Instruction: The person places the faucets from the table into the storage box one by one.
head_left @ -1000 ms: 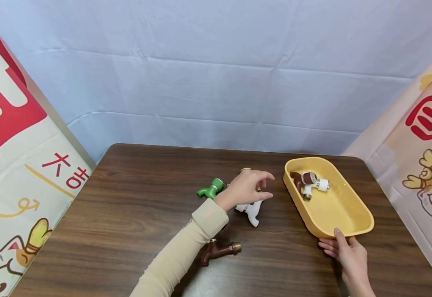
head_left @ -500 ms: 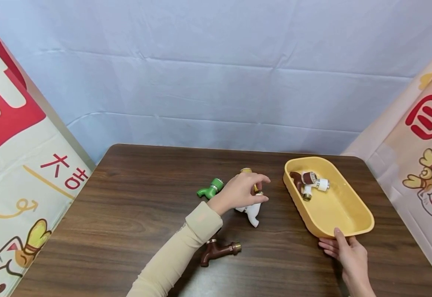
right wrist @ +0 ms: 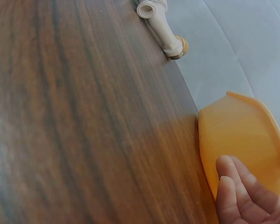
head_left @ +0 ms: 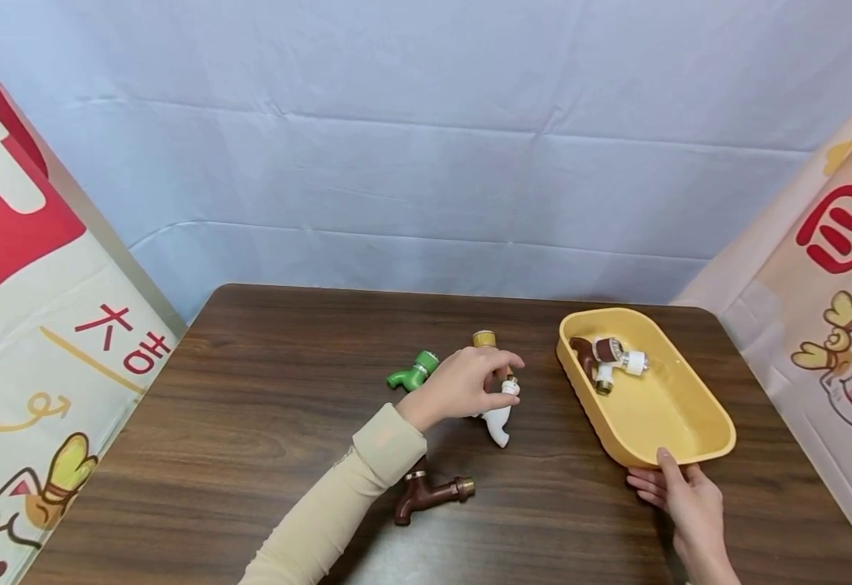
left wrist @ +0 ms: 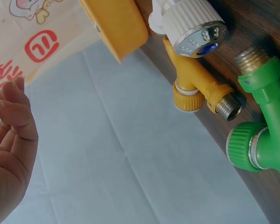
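Note:
My left hand [head_left: 462,382] hovers over a group of taps, thumb and fingers apart and bent, with nothing between them. Beneath and around it lie a white tap [head_left: 497,424], a yellow tap [head_left: 483,338] and a green tap [head_left: 415,371], each partly hidden. In the left wrist view, a gap separates the hand [left wrist: 14,149] from the white tap's knob [left wrist: 196,25]. My right hand [head_left: 689,504] grips the near end of a yellow tray [head_left: 663,418], thumb at the rim and fingers against the outer wall.
Inside the tray, toward its far left, lie a brown tap [head_left: 607,350] and a white tap [head_left: 634,363]. Another brown tap [head_left: 433,494] rests on the wooden table [head_left: 265,390], close to the left forearm. A pale cloth [head_left: 411,162] hangs behind the table.
My left hand has drifted slightly left and back from the tray, uncovering more of the yellow and white taps. The right hand and tray stay in place.

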Demonstrator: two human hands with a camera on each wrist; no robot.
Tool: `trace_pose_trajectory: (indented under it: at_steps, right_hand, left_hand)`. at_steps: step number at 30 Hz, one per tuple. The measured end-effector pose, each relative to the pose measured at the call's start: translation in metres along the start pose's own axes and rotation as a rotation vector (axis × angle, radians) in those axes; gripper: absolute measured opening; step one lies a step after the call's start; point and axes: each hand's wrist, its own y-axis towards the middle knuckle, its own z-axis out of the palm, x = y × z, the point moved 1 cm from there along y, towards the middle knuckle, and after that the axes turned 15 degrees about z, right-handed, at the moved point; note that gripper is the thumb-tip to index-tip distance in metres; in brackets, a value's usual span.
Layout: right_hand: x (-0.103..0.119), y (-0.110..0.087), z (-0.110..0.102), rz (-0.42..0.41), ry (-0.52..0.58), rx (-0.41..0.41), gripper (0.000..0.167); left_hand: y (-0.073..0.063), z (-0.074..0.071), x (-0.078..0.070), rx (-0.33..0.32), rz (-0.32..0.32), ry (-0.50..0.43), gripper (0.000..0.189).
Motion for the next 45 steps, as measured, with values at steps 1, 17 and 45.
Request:
trace_pose_trajectory:
  at_steps: [1, 17, 45]
  right_hand:
    - [-0.001, 0.002, -0.001, -0.01, -0.005, 0.003, 0.036]
    - [-0.006, 0.01, -0.003, -0.033, 0.017, 0.027, 0.035]
    - [-0.015, 0.023, -0.01, -0.1, 0.031, 0.086, 0.032]
  left_hand:
    - [-0.001, 0.0, 0.0, 0.002, 0.003, 0.001, 0.037]
    - [-0.01, -0.006, -0.009, 0.026, 0.018, 0.036, 0.038]
    - [-0.05, -0.005, -0.009, 0.069, 0.013, 0.094, 0.037]
